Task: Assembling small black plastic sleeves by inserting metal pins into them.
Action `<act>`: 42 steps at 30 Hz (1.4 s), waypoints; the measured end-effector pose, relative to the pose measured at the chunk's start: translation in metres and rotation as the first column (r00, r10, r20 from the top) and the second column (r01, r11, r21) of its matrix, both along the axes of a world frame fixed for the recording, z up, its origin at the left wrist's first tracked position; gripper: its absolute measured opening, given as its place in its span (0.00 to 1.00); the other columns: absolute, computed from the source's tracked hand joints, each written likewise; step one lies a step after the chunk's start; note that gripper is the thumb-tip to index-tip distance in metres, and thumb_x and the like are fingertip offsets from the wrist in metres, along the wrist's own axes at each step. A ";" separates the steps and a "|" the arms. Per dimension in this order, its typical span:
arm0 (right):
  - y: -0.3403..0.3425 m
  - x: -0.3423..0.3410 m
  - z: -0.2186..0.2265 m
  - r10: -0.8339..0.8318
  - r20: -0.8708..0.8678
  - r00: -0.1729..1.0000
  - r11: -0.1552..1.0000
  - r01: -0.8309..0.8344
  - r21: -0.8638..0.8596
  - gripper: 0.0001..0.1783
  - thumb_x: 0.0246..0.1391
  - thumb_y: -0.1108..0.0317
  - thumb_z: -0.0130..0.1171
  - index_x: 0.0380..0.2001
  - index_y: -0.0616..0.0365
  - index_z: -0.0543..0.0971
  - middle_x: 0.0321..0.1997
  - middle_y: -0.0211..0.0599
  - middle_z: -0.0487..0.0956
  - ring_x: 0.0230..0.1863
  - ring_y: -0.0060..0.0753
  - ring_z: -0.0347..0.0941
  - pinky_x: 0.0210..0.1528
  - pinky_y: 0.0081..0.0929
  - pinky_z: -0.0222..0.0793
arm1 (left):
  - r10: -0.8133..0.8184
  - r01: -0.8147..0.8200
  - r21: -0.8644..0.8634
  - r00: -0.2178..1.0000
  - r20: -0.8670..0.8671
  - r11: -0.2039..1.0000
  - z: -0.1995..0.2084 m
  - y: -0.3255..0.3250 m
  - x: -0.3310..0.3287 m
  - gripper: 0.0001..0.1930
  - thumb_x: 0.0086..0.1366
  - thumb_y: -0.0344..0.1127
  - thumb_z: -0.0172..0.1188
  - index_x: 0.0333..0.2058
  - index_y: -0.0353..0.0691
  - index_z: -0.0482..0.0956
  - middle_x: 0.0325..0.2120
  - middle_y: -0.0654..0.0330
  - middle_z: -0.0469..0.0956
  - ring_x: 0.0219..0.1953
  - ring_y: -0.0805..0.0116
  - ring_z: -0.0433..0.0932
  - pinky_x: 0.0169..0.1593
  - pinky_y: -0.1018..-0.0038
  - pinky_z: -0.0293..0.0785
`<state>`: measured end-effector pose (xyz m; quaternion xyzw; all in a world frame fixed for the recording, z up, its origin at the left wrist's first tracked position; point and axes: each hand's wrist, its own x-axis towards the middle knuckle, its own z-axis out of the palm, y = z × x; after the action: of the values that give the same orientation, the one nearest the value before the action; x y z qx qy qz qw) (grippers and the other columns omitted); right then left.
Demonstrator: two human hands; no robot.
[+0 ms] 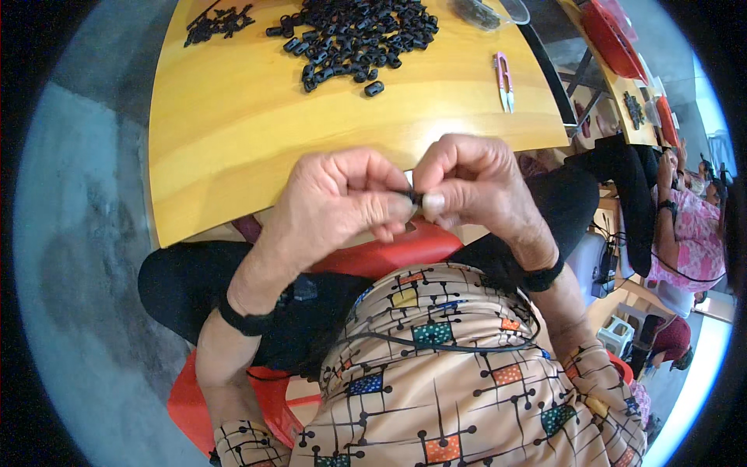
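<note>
Close to the table's near edge, my left hand (pixel 334 198) and my right hand (pixel 478 187) meet, thumbs and forefingers pinched together. Between the fingertips is a small black piece (pixel 415 198), mostly covered, so its kind cannot be made out. Both hands are closed on it, held over my lap. Beyond them on the yellow wooden table (pixel 233 148) lies a heap of black plastic cord locks (pixel 358 39). One single cord lock (pixel 374 89) sits just nearer than the heap. Smaller black parts (pixel 222 25) form a separate pile at the far left.
Pink-handled thread snips (pixel 504 78) lie at the table's right side. A clear plastic container (pixel 486 14) stands at the far right corner. A red stool (pixel 389 247) is under the near edge. To the right are another table with a red basin (pixel 613 39) and people seated nearby.
</note>
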<state>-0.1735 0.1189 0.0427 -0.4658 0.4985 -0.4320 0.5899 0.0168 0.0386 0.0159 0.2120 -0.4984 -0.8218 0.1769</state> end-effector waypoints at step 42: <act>0.097 -0.017 -0.004 0.187 -0.217 0.958 0.911 -0.251 -0.327 0.11 0.45 0.67 0.64 0.27 0.61 0.75 0.25 0.36 0.75 0.27 0.37 0.74 0.27 0.28 0.70 | -0.415 0.411 0.167 0.910 -0.011 0.896 -0.024 0.081 -0.016 0.07 0.53 0.27 0.64 0.31 0.35 0.77 0.25 0.67 0.76 0.28 0.84 0.71 0.31 0.85 0.69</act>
<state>-0.1909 0.2155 0.0391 -0.6538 0.4093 -0.4008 0.4944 0.0011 0.1191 -0.0081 0.1256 -0.4643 -0.8763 -0.0260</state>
